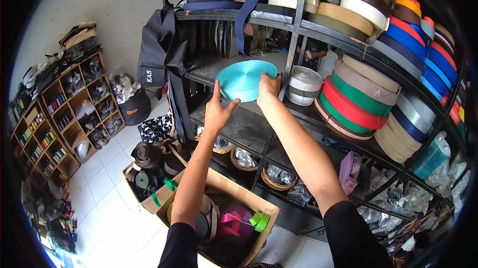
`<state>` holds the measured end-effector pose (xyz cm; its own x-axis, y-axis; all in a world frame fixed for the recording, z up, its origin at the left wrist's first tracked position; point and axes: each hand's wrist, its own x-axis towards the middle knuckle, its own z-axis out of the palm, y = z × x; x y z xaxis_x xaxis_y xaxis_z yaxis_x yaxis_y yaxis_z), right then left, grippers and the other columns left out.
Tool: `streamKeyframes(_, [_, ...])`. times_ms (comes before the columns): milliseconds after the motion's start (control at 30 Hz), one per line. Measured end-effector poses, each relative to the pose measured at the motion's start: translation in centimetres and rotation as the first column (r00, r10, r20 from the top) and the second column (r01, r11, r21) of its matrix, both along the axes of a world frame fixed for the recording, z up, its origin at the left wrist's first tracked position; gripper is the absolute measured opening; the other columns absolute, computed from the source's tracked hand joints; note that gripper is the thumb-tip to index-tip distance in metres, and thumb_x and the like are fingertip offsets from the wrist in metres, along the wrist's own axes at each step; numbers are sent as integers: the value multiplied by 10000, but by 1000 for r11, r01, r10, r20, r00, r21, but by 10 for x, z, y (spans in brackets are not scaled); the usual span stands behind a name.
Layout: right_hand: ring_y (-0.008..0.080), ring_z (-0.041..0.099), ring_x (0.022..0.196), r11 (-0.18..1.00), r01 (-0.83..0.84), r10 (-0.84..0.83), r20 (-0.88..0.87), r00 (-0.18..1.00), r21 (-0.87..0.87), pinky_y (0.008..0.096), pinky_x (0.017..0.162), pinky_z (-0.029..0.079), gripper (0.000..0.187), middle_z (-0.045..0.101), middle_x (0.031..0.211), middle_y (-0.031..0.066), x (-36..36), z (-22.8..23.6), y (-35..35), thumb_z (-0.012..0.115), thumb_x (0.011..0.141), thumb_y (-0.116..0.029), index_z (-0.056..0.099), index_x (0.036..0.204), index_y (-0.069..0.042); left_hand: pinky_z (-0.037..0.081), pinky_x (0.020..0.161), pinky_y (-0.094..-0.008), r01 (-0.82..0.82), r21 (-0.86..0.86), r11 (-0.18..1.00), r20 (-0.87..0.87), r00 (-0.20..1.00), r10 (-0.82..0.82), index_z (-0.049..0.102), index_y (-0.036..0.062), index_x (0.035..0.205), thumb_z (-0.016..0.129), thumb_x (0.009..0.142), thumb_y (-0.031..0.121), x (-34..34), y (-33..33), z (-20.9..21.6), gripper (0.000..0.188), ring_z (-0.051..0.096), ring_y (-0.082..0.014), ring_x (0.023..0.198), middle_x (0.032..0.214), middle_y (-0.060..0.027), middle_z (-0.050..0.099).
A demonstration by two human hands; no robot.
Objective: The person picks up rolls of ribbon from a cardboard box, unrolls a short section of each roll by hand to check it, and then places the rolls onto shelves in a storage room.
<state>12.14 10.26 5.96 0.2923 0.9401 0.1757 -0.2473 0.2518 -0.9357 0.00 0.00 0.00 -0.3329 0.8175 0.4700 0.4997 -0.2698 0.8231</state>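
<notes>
Your left hand (217, 110) and right hand (268, 88) clasp the teal roll (244, 79) at the shelf (259, 133); keep both palms gripping its rim, level, clear of the upright.

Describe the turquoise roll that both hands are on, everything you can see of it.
The turquoise roll is a flat, round coil of woven-looking strap, wound tight, with fine rings showing on its broad face. It is tilted, face toward the camera, at the front edge of a dark metal shelf. The left hand grips its lower left rim; the right hand holds its right rim. Whether its far edge rests on the shelf cannot be told.
</notes>
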Motion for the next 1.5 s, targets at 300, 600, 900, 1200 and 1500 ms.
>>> streamKeyframes(300, [224,562,1074,930,-365,368,-155,917,54,350,949,417,433,563,1211,118,4,-24,-24,570,872,-32,449,1288,-45,438,958,-420,127,416,900,670,626,-398,207,-14,1454,644,878,138,-13,-17,-15,739,497,-269,1200,1355,-188,446])
streamKeyframes(600, [222,526,1125,860,-467,501,-167,849,206,391,972,398,357,565,1207,103,36,3,-92,562,899,-105,491,1246,-57,417,1000,-369,246,372,895,312,875,-371,-18,-30,1469,807,701,35,9,-115,14,1129,461,-264,1233,1417,-199,362])
streamKeyframes(900, [209,477,1200,816,-484,531,-78,844,316,397,986,401,435,487,1319,84,21,30,-189,534,922,-174,418,1332,-85,465,927,-354,-86,404,911,-217,958,186,174,-132,1402,887,562,374,-27,-185,45,1213,608,-331,1077,1131,-303,590])
streamKeyframes(1200, [203,407,1198,604,-456,591,17,807,653,343,1051,266,538,450,1275,141,-83,53,-276,478,835,-132,341,1335,14,434,963,-341,6,420,908,-242,964,106,209,-172,1377,876,601,346,-141,-244,89,1147,600,-283,1103,1155,-276,602])
streamKeyframes(1500, [158,365,1285,571,-564,369,428,825,596,299,1091,239,652,415,1385,138,-94,106,-275,450,890,-97,168,1462,38,394,1002,-358,219,555,802,-286,956,-63,323,-160,1341,868,592,417,-220,-214,149,1091,561,-310,1151,1191,-275,581])
